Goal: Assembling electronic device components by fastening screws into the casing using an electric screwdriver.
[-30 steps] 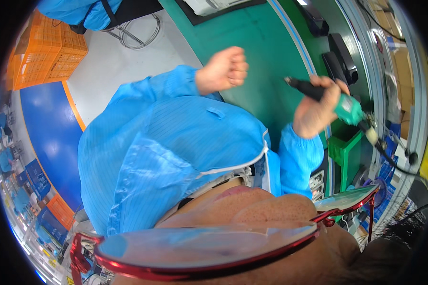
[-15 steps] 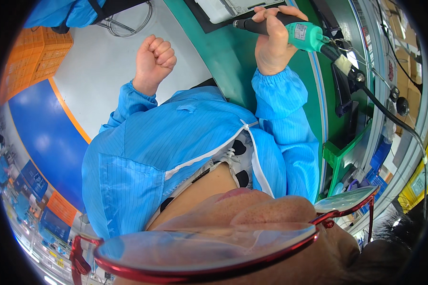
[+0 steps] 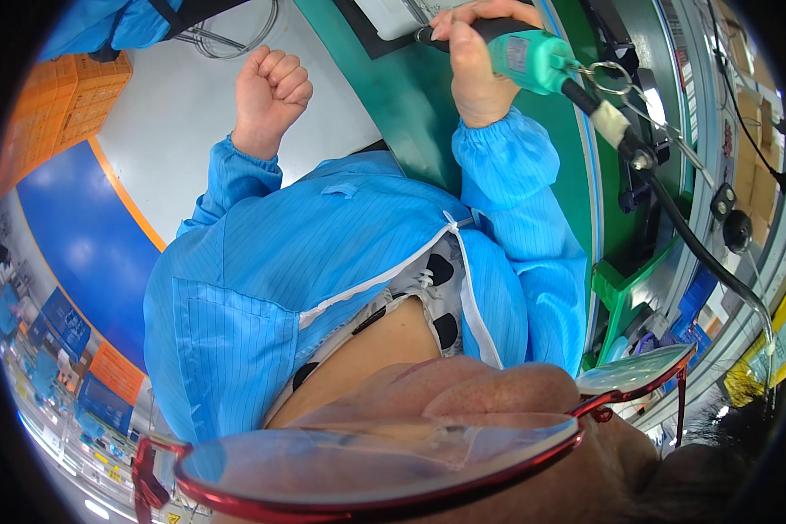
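My right hand is wrapped round an electric screwdriver with a green rear end and a black front part. The tool lies nearly level, its black front end pointing left, beside a pale grey housing at the top edge. Whether the tip touches the housing I cannot tell. A black cable and a metal ring hang from the tool's green end. My left hand is closed in a fist, apart from the housing. Anything inside the fist is hidden.
The housing rests on a black mat on a green worktop. The tool's black cable runs along the right side, near a metal frame. A green bin stands at the right; orange crates stand at the far left.
My right hand has shifted left and slightly up with the screwdriver, whose front end is now closer to the housing. The cable and ring followed. My left fist has moved slightly left and up.
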### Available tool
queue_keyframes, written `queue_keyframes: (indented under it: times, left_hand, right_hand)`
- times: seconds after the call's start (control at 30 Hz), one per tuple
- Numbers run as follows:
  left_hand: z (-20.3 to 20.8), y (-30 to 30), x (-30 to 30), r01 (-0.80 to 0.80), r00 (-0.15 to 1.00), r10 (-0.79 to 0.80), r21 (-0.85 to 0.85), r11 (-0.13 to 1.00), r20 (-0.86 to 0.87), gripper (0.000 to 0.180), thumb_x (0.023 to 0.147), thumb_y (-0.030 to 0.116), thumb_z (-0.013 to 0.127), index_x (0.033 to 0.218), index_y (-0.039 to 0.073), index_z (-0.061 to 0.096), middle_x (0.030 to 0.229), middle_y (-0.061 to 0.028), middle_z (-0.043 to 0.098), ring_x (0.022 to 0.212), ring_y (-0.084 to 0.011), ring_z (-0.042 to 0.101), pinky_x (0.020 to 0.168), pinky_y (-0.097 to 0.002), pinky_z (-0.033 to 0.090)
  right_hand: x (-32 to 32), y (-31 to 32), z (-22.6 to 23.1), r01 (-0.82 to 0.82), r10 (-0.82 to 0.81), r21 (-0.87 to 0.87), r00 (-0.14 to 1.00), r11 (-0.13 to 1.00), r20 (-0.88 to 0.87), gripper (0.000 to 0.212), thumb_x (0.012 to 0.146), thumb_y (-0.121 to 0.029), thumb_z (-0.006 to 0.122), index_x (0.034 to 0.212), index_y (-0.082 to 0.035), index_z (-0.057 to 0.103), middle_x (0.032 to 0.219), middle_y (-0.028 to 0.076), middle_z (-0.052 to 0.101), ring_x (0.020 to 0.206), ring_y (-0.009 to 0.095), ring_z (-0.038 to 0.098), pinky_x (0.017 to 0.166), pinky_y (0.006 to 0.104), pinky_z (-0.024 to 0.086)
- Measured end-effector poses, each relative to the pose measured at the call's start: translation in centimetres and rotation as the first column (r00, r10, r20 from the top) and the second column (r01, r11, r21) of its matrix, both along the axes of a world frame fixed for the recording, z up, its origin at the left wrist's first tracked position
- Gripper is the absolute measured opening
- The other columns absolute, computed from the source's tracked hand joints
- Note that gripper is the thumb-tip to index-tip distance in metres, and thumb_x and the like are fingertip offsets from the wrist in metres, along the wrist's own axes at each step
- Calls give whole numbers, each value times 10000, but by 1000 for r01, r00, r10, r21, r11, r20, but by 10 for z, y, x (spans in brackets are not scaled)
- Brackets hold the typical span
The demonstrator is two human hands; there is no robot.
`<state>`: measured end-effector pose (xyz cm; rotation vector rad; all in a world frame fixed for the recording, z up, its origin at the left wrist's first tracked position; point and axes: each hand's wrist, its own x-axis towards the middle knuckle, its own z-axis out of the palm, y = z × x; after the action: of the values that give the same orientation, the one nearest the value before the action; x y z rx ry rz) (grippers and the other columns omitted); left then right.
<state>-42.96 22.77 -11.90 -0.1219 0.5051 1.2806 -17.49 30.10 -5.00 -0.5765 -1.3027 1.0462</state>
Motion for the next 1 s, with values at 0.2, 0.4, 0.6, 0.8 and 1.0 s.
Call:
queue_keyframes:
  times: [0.2, 0.4, 0.6, 0.8, 1.0]
  left_hand:
    - [18, -4, 0, -61, 997, 63, 47, 997, -40, 462, 1073, 298, 361, 635, 193, 257, 602, 32, 235, 510, -126, 222, 484, -301, 207]
    - [34, -3, -11, -95, 989, 106, 104, 990, -103, 437, 1048, 274, 390, 635, 179, 286, 614, 28, 246, 518, -129, 246, 497, -308, 209]
    - [21, 58, -31, -195, 891, 318, 357, 913, -325, 453, 1024, 252, 391, 599, 165, 263, 605, 12, 245, 536, -141, 239, 522, -323, 218]
    - [48, 100, 6, 53, 850, 164, 392, 918, -501, 439, 1044, 207, 384, 625, 165, 260, 593, 21, 232, 541, -120, 189, 524, -315, 188]
    - [38, 131, 44, 250, 860, -53, 330, 910, -507, 435, 1047, 231, 403, 641, 161, 264, 597, 17, 256, 545, -120, 195, 520, -320, 194]
  right_hand:
    - [7, -23, 12, 46, -58, -198, 997, 979, -57, 378, 818, -80, 765, 1121, -54, 542, 878, 71, 650, 760, 150, 637, 673, 303, 547]
    - [79, -86, 21, 126, -147, -169, 982, 978, -118, 349, 876, -95, 724, 1152, -39, 519, 859, 111, 615, 748, 237, 629, 735, 414, 551]
    - [144, -174, 28, 353, -383, -242, 919, 904, -90, 315, 857, -141, 679, 1126, -72, 529, 843, 109, 597, 695, 236, 594, 727, 484, 531]
    - [122, -205, 34, 573, -611, -263, 787, 776, -89, 303, 851, -130, 631, 1129, -82, 520, 836, 111, 585, 691, 232, 589, 722, 493, 528]
    - [80, -219, 50, 783, -805, -213, 593, 584, -26, 309, 850, -131, 629, 1137, -75, 529, 794, 113, 578, 640, 226, 571, 654, 451, 523]
